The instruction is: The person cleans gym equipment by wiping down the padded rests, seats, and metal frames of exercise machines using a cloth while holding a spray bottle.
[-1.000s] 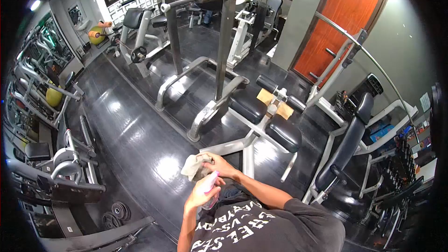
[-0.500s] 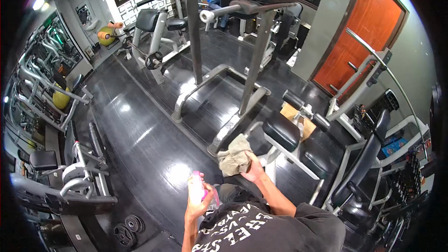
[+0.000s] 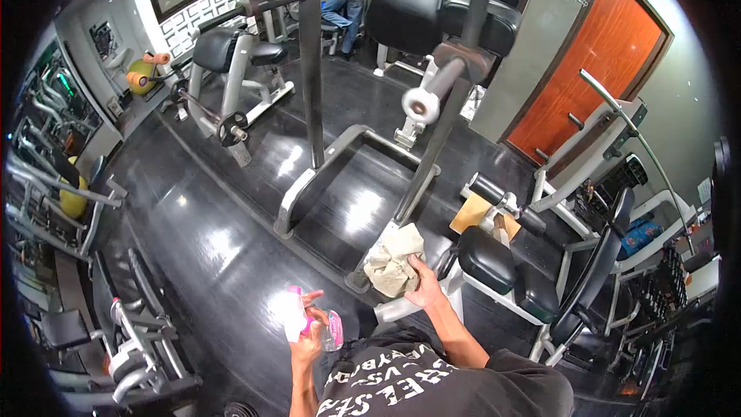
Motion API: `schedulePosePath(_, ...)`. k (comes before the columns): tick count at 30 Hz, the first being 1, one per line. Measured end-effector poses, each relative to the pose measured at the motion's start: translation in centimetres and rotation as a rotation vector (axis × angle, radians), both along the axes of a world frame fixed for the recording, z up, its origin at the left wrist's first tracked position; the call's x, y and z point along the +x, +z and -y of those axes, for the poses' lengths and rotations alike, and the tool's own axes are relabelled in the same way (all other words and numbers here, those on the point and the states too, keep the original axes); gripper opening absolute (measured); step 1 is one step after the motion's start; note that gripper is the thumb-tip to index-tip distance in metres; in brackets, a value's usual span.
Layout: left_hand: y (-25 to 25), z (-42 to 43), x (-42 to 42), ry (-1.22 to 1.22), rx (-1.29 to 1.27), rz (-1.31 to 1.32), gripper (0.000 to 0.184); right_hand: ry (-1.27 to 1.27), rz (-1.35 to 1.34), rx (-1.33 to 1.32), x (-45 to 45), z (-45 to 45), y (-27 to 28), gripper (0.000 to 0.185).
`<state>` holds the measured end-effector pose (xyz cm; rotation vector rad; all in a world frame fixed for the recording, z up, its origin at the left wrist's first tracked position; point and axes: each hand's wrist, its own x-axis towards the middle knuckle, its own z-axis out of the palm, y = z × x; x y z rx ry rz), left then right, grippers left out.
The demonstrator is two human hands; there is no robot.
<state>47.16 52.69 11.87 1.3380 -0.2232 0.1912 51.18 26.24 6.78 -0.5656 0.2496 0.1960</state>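
Observation:
My left hand (image 3: 306,346) is wrapped round the neck of a clear spray bottle (image 3: 333,332) with a pink label. Its white and pink spray head is washed out by glare, and one finger stretches out beside it. In my right hand (image 3: 427,286) is a bunched beige cloth (image 3: 395,264), pinched under the thumb. The cloth appears in front of the foot of a grey-framed dip station (image 3: 312,85); whether they touch I cannot tell.
A padded leg machine (image 3: 486,257) stands to my right, with a bench beyond it. Weight machines (image 3: 127,340) line the left. At the back, a seated person's jeans (image 3: 345,14) show behind the equipment. An orange-brown door (image 3: 590,62) is at the far right.
The view has shifted closer to the dip station. My left hand has turned the spray bottle, so its label now shows, and a finger has stretched out. My right hand still grips the cloth.

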Motion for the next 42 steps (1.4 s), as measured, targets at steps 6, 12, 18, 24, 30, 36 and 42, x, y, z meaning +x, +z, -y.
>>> schedulePosePath(6,-2.0,-4.1,10.7,-0.183,0.019,-0.083,0.032,-0.19,-0.105,0.133,6.8,-3.4,0.9,0.041)
schedulePosePath(12,0.8,-9.3,21.5,-0.384,0.101,0.03,0.037,-0.407,-0.065,0.158,13.8,-8.4,0.9,0.052)
schedulePosePath(18,2.4,-11.6,30.9,-0.562,0.309,0.062,0.033,-0.476,0.059,0.236,17.1,-10.8,4.0,0.053)
schedulePosePath(24,2.2,-6.9,39.1,-0.717,0.093,-0.047,0.032,-0.692,-0.039,0.259,19.3,-9.1,1.5,0.053)
schedulePosePath(30,4.6,1.0,46.0,-0.828,-0.055,-0.035,0.046,-0.847,-0.022,0.213,24.9,-6.5,1.9,0.05)
schedulePosePath(36,6.8,9.5,52.8,-0.879,0.07,0.158,0.029,-0.959,0.164,0.184,32.7,-1.0,4.2,0.051)
schedulePosePath(42,7.8,16.1,57.9,-1.021,0.025,0.17,0.036,-0.907,0.244,0.121,36.5,2.9,5.6,0.054)
